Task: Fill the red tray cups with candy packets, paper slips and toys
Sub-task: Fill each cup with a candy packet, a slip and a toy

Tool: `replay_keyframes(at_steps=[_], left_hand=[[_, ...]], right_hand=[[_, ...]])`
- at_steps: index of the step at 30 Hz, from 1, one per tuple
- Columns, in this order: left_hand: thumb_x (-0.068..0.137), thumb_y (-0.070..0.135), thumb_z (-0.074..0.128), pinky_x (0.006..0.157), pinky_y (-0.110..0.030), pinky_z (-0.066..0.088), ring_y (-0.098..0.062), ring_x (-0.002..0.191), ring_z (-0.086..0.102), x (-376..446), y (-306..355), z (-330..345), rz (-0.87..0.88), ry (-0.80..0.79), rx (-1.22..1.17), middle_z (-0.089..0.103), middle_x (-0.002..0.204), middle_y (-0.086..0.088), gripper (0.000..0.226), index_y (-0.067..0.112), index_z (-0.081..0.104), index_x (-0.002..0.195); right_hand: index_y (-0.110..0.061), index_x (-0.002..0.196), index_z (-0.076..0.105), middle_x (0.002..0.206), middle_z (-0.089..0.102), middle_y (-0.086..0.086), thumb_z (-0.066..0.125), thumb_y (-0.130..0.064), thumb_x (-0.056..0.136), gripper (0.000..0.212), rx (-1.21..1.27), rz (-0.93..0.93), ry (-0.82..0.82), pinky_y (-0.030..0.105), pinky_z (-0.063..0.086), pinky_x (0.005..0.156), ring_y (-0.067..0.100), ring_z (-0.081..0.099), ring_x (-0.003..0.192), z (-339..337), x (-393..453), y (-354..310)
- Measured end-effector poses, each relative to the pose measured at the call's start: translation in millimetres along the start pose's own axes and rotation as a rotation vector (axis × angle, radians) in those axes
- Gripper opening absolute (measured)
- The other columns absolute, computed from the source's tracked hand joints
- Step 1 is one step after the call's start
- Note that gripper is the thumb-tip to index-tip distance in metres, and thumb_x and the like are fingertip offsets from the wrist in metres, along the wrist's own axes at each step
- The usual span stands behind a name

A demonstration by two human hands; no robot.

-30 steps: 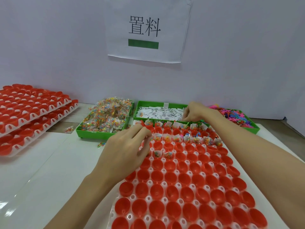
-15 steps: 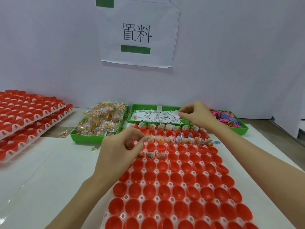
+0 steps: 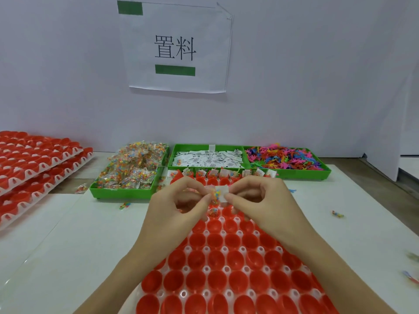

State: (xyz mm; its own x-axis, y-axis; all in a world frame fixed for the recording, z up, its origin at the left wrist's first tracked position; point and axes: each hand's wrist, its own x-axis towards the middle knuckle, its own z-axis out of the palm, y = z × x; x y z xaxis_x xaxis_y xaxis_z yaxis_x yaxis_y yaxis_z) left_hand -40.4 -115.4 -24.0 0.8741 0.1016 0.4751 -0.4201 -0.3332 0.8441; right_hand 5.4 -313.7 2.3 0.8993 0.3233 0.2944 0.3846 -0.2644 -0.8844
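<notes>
Both hands met above the far half of the red tray [image 3: 238, 266]. The left hand [image 3: 179, 207] pinched a candy packet [image 3: 214, 196] between thumb and forefinger; the right hand [image 3: 258, 200] pinched a white paper slip [image 3: 221, 193] against it, so the 2 items touched at the fingertips. Cups in the far rows already held packets and slips; the near rows were bare. 3 green bins stood behind the tray: candy packets [image 3: 131, 171], paper slips [image 3: 207, 158] and toys [image 3: 285, 158]. Probable risk: the slip was light and held only at its edge, so a loose pinch during release could let it flutter into a neighbouring cup or onto the table [image 3: 68, 234], where a few stray packets [image 3: 124, 205] already lay. The hands also hid the target cup, inviting a double fill.
</notes>
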Motion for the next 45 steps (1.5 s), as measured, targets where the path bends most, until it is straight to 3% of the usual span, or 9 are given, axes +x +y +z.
replay_keyframes(at_steps=[7,11,17,21,26,35,38,41,45], left_hand=[[0.087,0.007,0.079,0.06,-0.026,0.056,-0.023,0.064,0.072,1,7,2,-0.104,-0.004,-0.146,0.073,0.076,-0.008,0.009,0.011,0.072,0.082],[0.085,0.01,0.08,0.059,-0.026,0.055,-0.021,0.062,0.069,0,9,5,-0.196,0.003,-0.221,0.072,0.072,-0.007,0.012,0.013,0.072,0.076],[0.084,0.007,0.081,0.06,-0.024,0.054,-0.021,0.056,0.065,-1,11,7,-0.203,0.016,-0.183,0.069,0.063,-0.009,0.017,0.016,0.072,0.073],[0.082,0.004,0.082,0.064,-0.021,0.056,-0.019,0.066,0.07,-1,17,5,-0.211,0.015,-0.217,0.074,0.075,-0.009,0.014,0.016,0.075,0.079],[0.078,0.025,0.083,0.074,-0.018,0.057,-0.016,0.083,0.076,0,22,-1,-0.227,-0.151,-0.232,0.079,0.093,-0.003,0.018,0.024,0.082,0.096],[0.078,0.015,0.086,0.077,-0.025,0.061,-0.027,0.086,0.078,3,22,-11,-0.259,-0.248,-0.199,0.079,0.09,-0.01,0.013,0.018,0.083,0.09],[0.077,0.01,0.086,0.075,-0.024,0.061,-0.029,0.085,0.078,3,22,-12,-0.288,-0.234,-0.218,0.079,0.088,-0.013,0.013,0.012,0.082,0.089],[0.076,0.013,0.087,0.081,-0.032,0.063,-0.03,0.084,0.078,3,20,-13,-0.324,-0.188,-0.222,0.079,0.088,-0.013,0.013,0.012,0.081,0.087],[0.075,0.026,0.087,0.083,-0.026,0.06,-0.022,0.084,0.076,4,16,-15,-0.312,-0.178,-0.181,0.078,0.088,-0.008,0.016,0.019,0.081,0.088]], right_hand=[[-0.019,0.094,0.077,0.079,0.079,0.0,0.078,-0.018,0.09,0.005,0.129,0.012,-0.058,0.013,0.051,0.063,0.014,0.077,0.073,2,-16,-1],[-0.017,0.096,0.078,0.082,0.079,0.0,0.07,-0.013,0.095,0.009,0.147,0.002,-0.07,0.019,0.053,0.062,0.016,0.077,0.075,6,-19,0],[-0.019,0.091,0.077,0.083,0.078,-0.001,0.062,-0.029,0.1,0.021,0.142,0.007,-0.042,0.024,0.054,0.058,0.015,0.076,0.073,9,-21,-3],[-0.015,0.094,0.077,0.082,0.078,0.0,0.07,-0.016,0.095,0.006,0.099,-0.011,-0.043,0.018,0.053,0.063,0.014,0.075,0.073,9,-22,-1],[-0.018,0.09,0.076,0.078,0.077,-0.002,0.072,-0.015,0.093,0.006,0.021,-0.038,-0.004,0.026,0.059,0.072,0.011,0.073,0.071,7,-20,2],[-0.024,0.09,0.076,0.079,0.076,-0.006,0.075,-0.029,0.091,0.005,-0.048,-0.072,-0.068,0.032,0.061,0.076,0.012,0.074,0.074,6,-21,2],[-0.021,0.09,0.076,0.08,0.076,-0.003,0.071,-0.027,0.095,0.01,-0.039,-0.062,-0.095,0.027,0.058,0.07,0.014,0.073,0.072,4,-18,1],[-0.017,0.092,0.076,0.079,0.077,0.001,0.062,-0.021,0.101,0.018,-0.029,-0.015,-0.067,0.021,0.052,0.059,0.014,0.072,0.068,-8,-7,0],[-0.019,0.093,0.075,0.075,0.077,-0.004,0.061,-0.016,0.1,0.015,-0.236,0.083,0.056,0.016,0.051,0.055,0.009,0.072,0.065,-40,33,11]])
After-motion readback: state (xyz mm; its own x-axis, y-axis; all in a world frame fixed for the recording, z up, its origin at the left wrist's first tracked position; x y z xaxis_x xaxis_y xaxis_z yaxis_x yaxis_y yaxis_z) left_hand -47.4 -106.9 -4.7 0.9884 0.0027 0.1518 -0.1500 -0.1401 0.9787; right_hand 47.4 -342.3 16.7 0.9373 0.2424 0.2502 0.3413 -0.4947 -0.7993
